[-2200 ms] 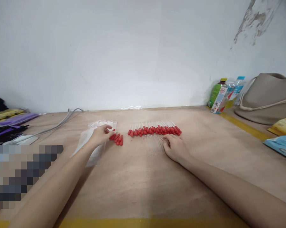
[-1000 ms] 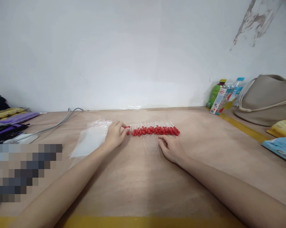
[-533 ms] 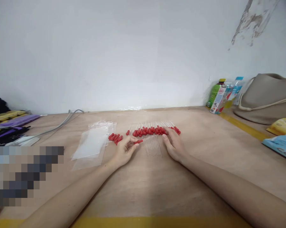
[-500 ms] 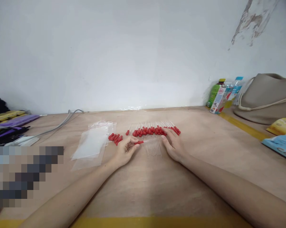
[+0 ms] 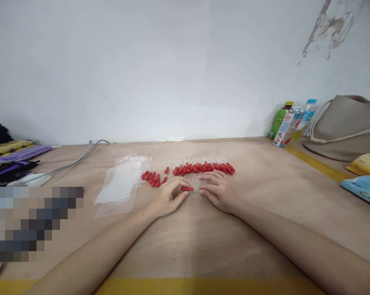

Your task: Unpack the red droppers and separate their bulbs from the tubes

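Observation:
A glass dropper with a red rubber bulb [image 5: 187, 189] lies level between my two hands. My left hand [image 5: 169, 196] has thumb and forefinger closed about the bulb. The fingers of my right hand [image 5: 219, 191] pinch its clear tube. Beneath them several bare glass tubes [image 5: 196, 196] lie side by side on the table. Just beyond is a long row of red-bulbed droppers [image 5: 200, 167], tubes pointing toward the wall. Left of that row sits a small pile of loose red bulbs [image 5: 151, 178], with a separate dropper [image 5: 167, 169] near it.
Clear plastic zip bags [image 5: 117, 182] lie to the left. A grey cable [image 5: 77, 159] runs across the back left, near purple and black pouches [image 5: 12, 168]. Bottles [image 5: 285, 123], a grey bag [image 5: 345, 127] and coloured packets [image 5: 363, 184] stand or lie at the right.
My right hand has come from the dropper row toward me and now grips the tube of the dropper. My left hand has shifted slightly right with the bulb.

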